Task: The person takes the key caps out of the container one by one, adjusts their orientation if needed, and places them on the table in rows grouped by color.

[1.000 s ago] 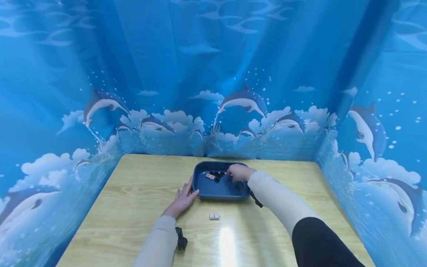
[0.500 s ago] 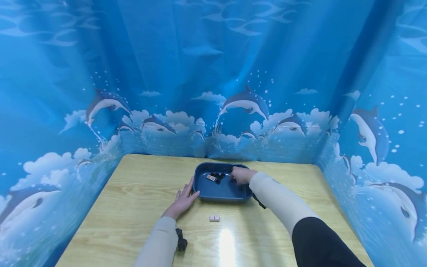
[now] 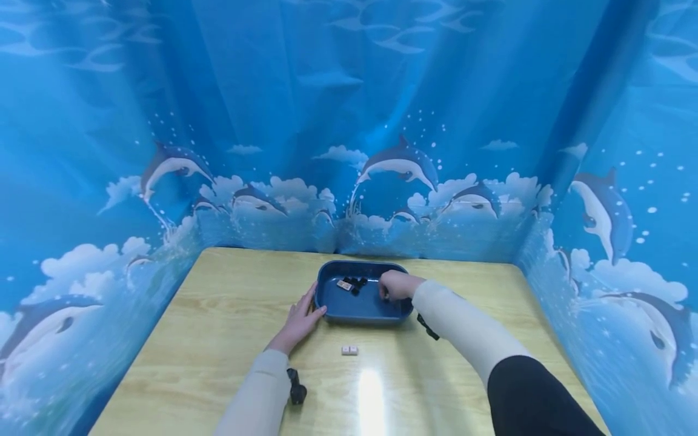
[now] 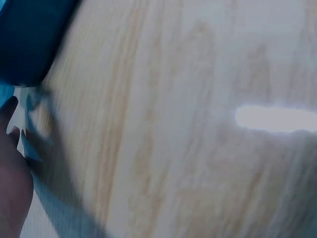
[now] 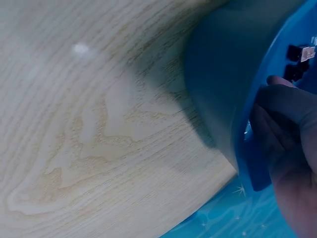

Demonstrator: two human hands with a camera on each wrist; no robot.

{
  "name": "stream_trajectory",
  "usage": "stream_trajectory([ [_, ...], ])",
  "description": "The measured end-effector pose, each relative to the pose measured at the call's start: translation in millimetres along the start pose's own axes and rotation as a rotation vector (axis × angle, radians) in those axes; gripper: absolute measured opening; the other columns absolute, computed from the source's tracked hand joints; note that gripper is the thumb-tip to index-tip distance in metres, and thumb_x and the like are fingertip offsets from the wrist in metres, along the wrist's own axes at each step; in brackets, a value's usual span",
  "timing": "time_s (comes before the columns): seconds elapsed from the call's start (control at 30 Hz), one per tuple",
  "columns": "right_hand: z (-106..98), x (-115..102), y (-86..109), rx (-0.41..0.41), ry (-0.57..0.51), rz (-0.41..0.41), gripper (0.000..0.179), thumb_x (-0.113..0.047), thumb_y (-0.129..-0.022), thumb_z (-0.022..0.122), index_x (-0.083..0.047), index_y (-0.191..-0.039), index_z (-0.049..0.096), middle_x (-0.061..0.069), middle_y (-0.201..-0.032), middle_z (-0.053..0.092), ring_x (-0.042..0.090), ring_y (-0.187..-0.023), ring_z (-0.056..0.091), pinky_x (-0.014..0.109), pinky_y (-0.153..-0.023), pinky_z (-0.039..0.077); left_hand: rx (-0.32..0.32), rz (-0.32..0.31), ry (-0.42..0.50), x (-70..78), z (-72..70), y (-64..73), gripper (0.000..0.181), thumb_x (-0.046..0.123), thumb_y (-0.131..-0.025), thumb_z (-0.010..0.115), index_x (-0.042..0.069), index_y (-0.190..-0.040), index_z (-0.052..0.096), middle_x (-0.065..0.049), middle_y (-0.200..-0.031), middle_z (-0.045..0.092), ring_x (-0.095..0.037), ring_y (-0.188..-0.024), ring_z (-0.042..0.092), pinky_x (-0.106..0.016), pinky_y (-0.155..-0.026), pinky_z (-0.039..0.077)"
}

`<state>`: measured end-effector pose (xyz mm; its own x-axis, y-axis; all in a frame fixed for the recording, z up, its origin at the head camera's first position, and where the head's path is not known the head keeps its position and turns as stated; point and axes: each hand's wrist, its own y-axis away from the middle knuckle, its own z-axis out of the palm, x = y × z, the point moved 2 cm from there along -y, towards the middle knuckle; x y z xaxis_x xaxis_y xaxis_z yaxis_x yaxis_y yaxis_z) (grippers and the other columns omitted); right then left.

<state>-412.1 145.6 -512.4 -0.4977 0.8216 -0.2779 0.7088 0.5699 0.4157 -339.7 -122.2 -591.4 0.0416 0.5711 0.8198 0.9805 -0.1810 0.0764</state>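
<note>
A dark blue tray (image 3: 363, 313) stands near the back of the table. Inside, left of its middle, lie several small black blocks (image 3: 355, 290) and a pale oblong piece (image 3: 344, 285). My left hand (image 3: 299, 321) rests against the tray's left side, fingers straight, thumb at the near left corner. Over the tray's right half, my right hand (image 3: 397, 286) is curled, with a small black piece seemingly pinched at its fingertips. In the right wrist view the curled right hand (image 5: 292, 134) reaches inside the tray's wall, and its fingers hide what they grip.
Two small white pieces (image 3: 349, 350) sit side by side on the wooden table (image 3: 229, 339), in front of the tray. A blue dolphin-print curtain (image 3: 262, 121) surrounds the table's back and sides. A bright reflection lies on the near tabletop.
My right hand has shifted slightly right inside the tray and its fingers have curled in, with a dark spot now showing at the fingertips. The left hand stays at the tray's left side.
</note>
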Motion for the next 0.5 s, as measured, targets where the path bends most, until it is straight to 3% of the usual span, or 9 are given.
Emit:
stream_trajectory([
  [0.17,-3,-6,8.9,0.033,-0.008,-0.043,0.016,0.003,-0.091,0.061,-0.007,-0.09,0.073,-0.007,-0.082,0.064,0.009,-0.074,0.058,0.03,-0.07,0.053,0.051,0.038,0.004,4.5,4.1,1.6,0.06,0.028,-0.102,0.051,0.018,-0.155,0.027,-0.018,-0.155,0.03,-0.038,-0.142,0.026,-0.06,-0.115,-0.002],
  [0.37,-3,-13,24.1,0.088,-0.118,-0.068,0.018,0.006,-0.085,0.064,-0.006,-0.095,0.074,-0.006,-0.089,0.067,0.011,-0.082,0.061,0.031,-0.074,0.054,0.073,0.035,-0.04,2.0,13.4,4.5,0.06,0.032,-0.103,0.047,0.019,-0.156,0.022,-0.017,-0.156,0.028,-0.037,-0.143,0.025,-0.059,-0.115,-0.005],
  [0.5,-2,-20,36.3,0.114,-0.193,-0.113,0.018,0.002,-0.089,0.062,-0.005,-0.099,0.075,-0.003,-0.092,0.07,0.011,-0.084,0.063,0.031,-0.074,0.055,0.089,0.024,-0.049,-0.9,16.4,8.4,0.065,0.036,-0.101,0.051,0.02,-0.157,0.02,-0.016,-0.158,0.025,-0.038,-0.143,0.023,-0.057,-0.115,-0.005],
])
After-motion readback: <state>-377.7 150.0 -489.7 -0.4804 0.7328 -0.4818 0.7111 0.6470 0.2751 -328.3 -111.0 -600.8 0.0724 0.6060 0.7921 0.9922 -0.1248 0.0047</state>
